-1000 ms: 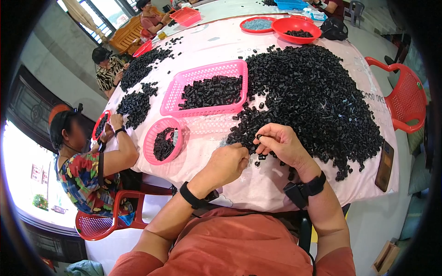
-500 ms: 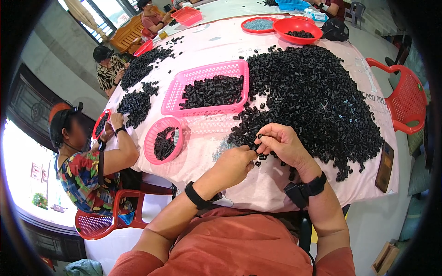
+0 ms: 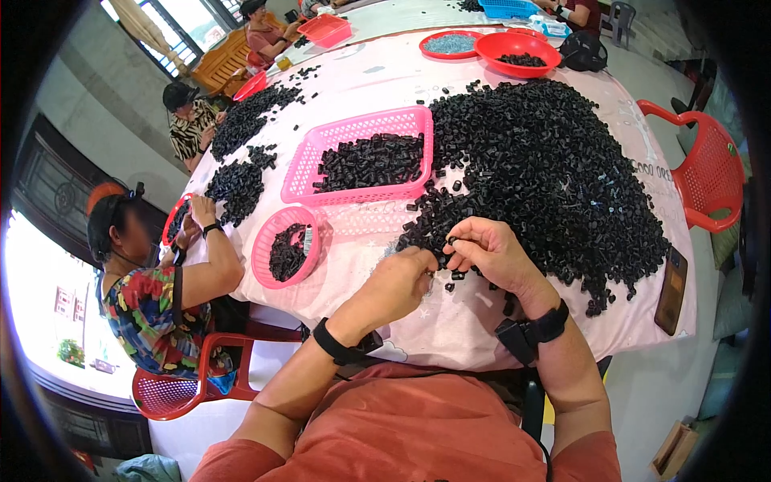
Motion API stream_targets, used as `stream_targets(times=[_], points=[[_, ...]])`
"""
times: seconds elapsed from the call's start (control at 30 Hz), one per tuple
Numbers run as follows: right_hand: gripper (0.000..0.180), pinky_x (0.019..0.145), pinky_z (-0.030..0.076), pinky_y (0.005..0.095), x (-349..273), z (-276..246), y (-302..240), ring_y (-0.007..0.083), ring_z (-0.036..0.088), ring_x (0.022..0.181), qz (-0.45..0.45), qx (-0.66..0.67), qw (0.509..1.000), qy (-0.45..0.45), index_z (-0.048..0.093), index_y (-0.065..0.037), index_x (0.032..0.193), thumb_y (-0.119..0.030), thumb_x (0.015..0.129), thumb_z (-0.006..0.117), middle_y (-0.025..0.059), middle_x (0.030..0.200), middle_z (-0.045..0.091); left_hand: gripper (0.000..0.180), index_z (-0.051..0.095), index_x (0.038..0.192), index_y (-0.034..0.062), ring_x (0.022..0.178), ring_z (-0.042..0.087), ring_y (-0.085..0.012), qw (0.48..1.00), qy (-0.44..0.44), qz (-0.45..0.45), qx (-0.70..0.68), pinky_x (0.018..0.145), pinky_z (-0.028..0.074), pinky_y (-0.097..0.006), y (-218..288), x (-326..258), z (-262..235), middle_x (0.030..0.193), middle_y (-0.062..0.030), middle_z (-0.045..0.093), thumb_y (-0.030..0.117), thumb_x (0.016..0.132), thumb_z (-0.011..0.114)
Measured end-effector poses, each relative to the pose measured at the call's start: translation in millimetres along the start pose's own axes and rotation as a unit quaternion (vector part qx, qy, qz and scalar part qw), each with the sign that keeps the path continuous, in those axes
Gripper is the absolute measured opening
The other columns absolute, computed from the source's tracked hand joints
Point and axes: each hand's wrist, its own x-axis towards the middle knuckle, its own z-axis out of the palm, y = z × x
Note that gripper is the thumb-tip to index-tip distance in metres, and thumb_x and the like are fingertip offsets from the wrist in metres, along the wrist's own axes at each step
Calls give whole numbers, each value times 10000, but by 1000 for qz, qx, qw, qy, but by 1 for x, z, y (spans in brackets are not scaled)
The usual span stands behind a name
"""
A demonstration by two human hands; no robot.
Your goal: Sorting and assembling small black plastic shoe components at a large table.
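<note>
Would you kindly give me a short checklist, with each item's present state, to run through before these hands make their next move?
1. Right hand has a secure pinch: ok, a small black part shows in it.
2. Left hand has a grip: cannot tell, it is curled over and hides any contents.
3. Loose parts within reach: ok, the large black pile lies just beyond the right hand.
4. Round pink basket unobstructed: ok, neither hand covers it.
5. Phone safely placed: arguably not ok, it lies near the table edge.
</note>
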Motion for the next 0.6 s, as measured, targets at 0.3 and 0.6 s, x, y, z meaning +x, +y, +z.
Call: stream_targets(times=[0.3, 0.6], points=[[173, 676, 569, 243, -3, 4, 3, 101, 694, 741, -19, -58, 997, -38, 684, 9, 1092, -35, 937, 623, 51, 865, 706, 180, 620, 1070, 7, 752, 530, -83, 983, 14, -54, -177, 662, 462, -247, 5, 3, -21, 871, -19, 578, -65, 909, 586], [118, 666, 567, 243, -4, 7, 5, 109, 692, 737, -1, 41, 996, -75, 670, 9, 1032, -42, 929, 646, 52, 864, 703, 141, 587, 1038, 32, 698, 500, -66, 983, 54, -33, -174, 615, 432, -246, 18, 13, -19, 820, 8, 543, -45, 920, 592]])
